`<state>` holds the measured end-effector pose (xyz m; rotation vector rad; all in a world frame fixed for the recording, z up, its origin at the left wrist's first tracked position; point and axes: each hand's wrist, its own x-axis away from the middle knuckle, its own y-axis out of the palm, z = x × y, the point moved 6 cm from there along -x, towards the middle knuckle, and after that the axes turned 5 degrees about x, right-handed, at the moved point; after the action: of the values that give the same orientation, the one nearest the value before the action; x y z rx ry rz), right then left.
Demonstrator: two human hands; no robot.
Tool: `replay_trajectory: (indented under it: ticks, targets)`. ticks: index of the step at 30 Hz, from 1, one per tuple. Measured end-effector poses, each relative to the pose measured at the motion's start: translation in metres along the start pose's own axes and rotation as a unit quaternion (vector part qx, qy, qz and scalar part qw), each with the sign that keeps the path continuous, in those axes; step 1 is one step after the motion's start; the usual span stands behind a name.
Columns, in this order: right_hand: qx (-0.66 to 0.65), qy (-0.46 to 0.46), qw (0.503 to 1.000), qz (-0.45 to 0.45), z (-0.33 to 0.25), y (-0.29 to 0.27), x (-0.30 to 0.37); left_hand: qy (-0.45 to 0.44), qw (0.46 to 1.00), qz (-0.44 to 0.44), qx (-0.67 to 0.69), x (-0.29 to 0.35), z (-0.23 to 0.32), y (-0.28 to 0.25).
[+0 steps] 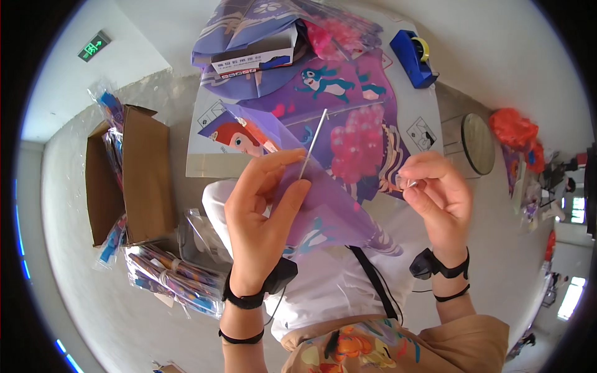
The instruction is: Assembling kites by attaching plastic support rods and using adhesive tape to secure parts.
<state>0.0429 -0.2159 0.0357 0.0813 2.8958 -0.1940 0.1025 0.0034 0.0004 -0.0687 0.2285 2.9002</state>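
Observation:
Between the thumb and fingers of my left hand point(264, 214) is a thin white rod point(316, 138), slanting up and to the right. A thin purple sheet point(329, 208) printed with cartoon figures lies against the same hand and hangs over my lap. Its upper left part shows a red-haired figure point(239, 133). To the right, my right hand point(438, 196) is closed in a pinch on a small clear, shiny piece point(408, 183), too small to name surely. That hand is apart from the rod.
On the white table point(205, 163) stand a blue tape dispenser point(411, 62) and an open white box point(255, 61), among more purple printed sheets point(249, 25). A cardboard box point(149, 180) and wrapped bundles point(174, 280) are at left. A round-topped stool point(477, 144) stands at right.

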Motion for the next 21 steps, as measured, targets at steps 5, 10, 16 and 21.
replay_trajectory:
  ticks: [5, 10, 16, 21]
  targets:
    - [-0.047, 0.051, 0.997, 0.024, 0.001, 0.000, -0.010, 0.020, 0.997, -0.013, -0.079, -0.007, 0.013, 0.006]
    - [-0.098, 0.086, 0.990, 0.050, 0.025, -0.020, -0.014, -0.003, 0.991, -0.073, -0.110, -0.016, 0.032, 0.029]
    - [-0.090, 0.159, 0.980, 0.076, 0.056, -0.072, -0.010, 0.020, 0.980, -0.175, -0.091, -0.013, 0.068, 0.055]
    - [-0.049, 0.191, 0.980, -0.011, 0.129, -0.090, -0.008, 0.037, 0.977, -0.212, -0.007, -0.003, 0.092, 0.072]
